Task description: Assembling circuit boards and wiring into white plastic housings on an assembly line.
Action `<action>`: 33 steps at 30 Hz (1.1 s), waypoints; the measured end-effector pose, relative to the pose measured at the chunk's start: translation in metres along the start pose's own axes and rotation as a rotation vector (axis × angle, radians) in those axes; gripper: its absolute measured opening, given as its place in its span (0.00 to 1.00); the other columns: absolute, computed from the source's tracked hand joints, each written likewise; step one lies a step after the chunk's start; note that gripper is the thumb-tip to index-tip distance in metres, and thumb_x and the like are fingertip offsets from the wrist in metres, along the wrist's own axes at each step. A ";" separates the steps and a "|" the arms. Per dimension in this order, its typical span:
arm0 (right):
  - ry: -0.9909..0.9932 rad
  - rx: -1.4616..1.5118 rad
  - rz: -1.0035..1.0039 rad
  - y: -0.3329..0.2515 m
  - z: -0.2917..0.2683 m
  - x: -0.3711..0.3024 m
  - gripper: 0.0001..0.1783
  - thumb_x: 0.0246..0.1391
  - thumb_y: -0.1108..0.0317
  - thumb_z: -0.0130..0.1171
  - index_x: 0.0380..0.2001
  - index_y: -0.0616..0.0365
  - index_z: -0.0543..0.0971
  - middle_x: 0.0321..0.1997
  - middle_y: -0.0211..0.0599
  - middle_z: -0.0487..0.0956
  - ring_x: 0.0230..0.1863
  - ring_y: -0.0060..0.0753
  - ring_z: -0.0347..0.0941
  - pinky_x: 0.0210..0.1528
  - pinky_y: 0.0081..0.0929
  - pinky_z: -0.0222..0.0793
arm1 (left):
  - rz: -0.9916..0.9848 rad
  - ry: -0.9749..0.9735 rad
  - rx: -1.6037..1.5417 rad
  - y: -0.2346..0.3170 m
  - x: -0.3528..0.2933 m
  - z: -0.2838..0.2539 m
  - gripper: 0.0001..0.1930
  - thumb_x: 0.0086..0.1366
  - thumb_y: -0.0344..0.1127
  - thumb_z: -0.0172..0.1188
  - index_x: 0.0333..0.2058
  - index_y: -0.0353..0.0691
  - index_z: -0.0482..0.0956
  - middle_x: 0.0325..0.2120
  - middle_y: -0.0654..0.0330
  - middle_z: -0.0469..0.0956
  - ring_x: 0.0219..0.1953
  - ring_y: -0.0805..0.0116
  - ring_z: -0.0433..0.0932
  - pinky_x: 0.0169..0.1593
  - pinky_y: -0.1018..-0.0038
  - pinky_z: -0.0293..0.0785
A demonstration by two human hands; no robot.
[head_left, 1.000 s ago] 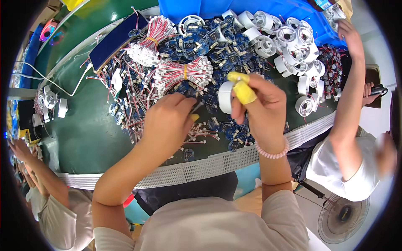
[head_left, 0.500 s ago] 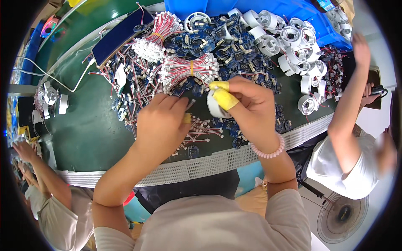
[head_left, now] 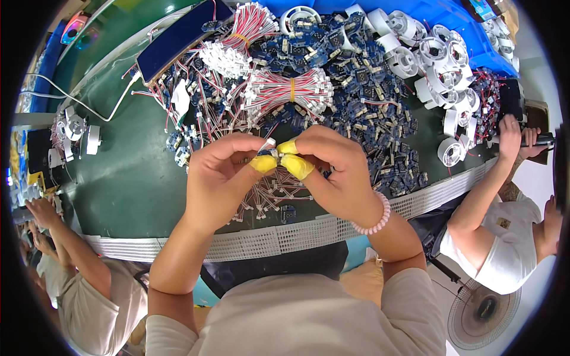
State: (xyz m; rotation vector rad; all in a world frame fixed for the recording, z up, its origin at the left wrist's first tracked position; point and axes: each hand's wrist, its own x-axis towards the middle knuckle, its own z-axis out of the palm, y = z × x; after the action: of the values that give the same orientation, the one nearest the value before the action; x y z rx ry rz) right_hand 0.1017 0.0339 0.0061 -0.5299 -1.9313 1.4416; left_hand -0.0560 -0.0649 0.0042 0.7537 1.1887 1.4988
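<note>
Above the near part of the bench, my left hand (head_left: 215, 181) pinches a small blue circuit board (head_left: 268, 152) with a white connector between its thumb and fingers. Meeting it tip to tip, my right hand (head_left: 335, 175) is closed in a pinch; what lies in its fingertips is too small and covered to make out. Yellow tape wraps my left thumb and my right thumb and finger. Below the hands lie loose red-and-white cables (head_left: 267, 196) with white plugs. Just beyond them rests a cable bundle (head_left: 291, 90) tied with a yellow band.
Blue circuit boards (head_left: 362, 113) are heaped behind my hands. White round plastic housings (head_left: 444, 77) pile up at right, before a blue bin (head_left: 457, 26). A dark flat phone-like device (head_left: 181, 44) leans at back left. A co-worker's hands (head_left: 515, 139) hold a black tool at right.
My right hand has moved in against my left, and the white round housing it held is out of sight. A board now shows in my left fingers. The right co-worker's raised arm has come down.
</note>
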 end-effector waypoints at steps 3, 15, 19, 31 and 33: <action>-0.035 -0.078 -0.026 0.000 -0.001 0.001 0.12 0.42 0.81 0.57 0.34 0.63 0.76 0.27 0.37 0.73 0.23 0.32 0.70 0.24 0.23 0.65 | 0.013 -0.025 0.107 0.003 0.001 -0.001 0.13 0.55 0.15 0.56 0.40 0.30 0.77 0.35 0.57 0.75 0.37 0.73 0.75 0.42 0.79 0.73; -0.060 -0.270 -0.133 0.004 0.000 -0.002 0.12 0.39 0.79 0.58 0.32 0.61 0.76 0.28 0.39 0.74 0.26 0.40 0.71 0.26 0.28 0.67 | 0.114 0.057 0.349 0.007 -0.005 0.005 0.12 0.53 0.14 0.56 0.36 0.32 0.80 0.31 0.59 0.75 0.31 0.78 0.74 0.31 0.85 0.69; 0.025 -0.379 -0.167 0.001 0.008 -0.006 0.11 0.40 0.79 0.56 0.33 0.63 0.75 0.29 0.39 0.73 0.26 0.40 0.71 0.26 0.29 0.67 | 0.215 0.103 0.531 0.004 -0.005 0.010 0.13 0.51 0.15 0.57 0.35 0.34 0.80 0.27 0.59 0.76 0.27 0.77 0.74 0.28 0.84 0.69; 0.085 -0.147 -0.004 -0.013 0.016 -0.011 0.10 0.44 0.81 0.56 0.34 0.67 0.73 0.27 0.41 0.71 0.19 0.32 0.68 0.21 0.22 0.63 | 0.407 0.288 0.730 -0.002 -0.008 0.029 0.12 0.49 0.16 0.57 0.33 0.34 0.80 0.24 0.57 0.76 0.23 0.70 0.75 0.26 0.79 0.71; 0.148 -0.065 -0.035 -0.005 0.015 -0.008 0.14 0.44 0.79 0.59 0.38 0.66 0.76 0.27 0.38 0.74 0.21 0.24 0.68 0.22 0.19 0.64 | 0.314 0.301 0.504 0.001 -0.003 0.031 0.11 0.50 0.17 0.59 0.33 0.33 0.79 0.25 0.56 0.75 0.26 0.71 0.76 0.30 0.79 0.73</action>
State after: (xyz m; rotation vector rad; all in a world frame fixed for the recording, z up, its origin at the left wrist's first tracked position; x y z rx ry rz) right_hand 0.0965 0.0166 0.0064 -0.6120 -1.8654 1.2844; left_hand -0.0273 -0.0588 0.0153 1.1177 1.7781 1.6237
